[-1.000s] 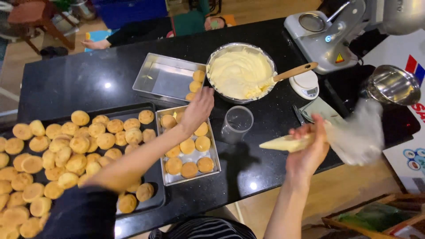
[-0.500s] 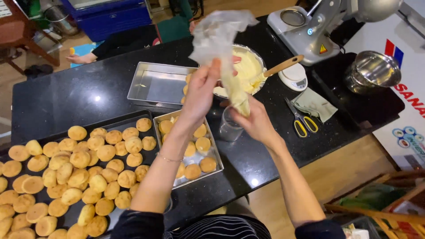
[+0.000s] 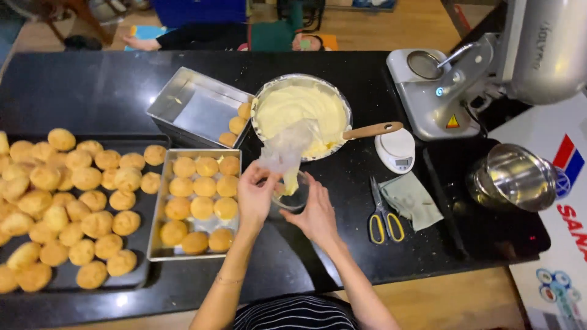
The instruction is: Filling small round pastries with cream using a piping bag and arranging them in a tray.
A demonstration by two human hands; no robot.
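Black counter (image 3: pixel 342 79) is crowded with puffs (image 3: pixel 73 201). Left hand (image 3: pixel 255 197) pinches the piping bag (image 3: pixel 285 153) over a glass (image 3: pixel 292 197); right hand (image 3: pixel 317 212) cups the glass, fingers curled.

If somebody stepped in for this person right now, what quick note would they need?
Left hand and right hand both hold a clear cup, with the piping bag standing point-down in it. The cream bowl with a wooden-handled spatula sits just behind. Puffs fill the small tray and the big black tray; a few lie in the rear tin. The bag holds little cream; filling looks not yet begun.
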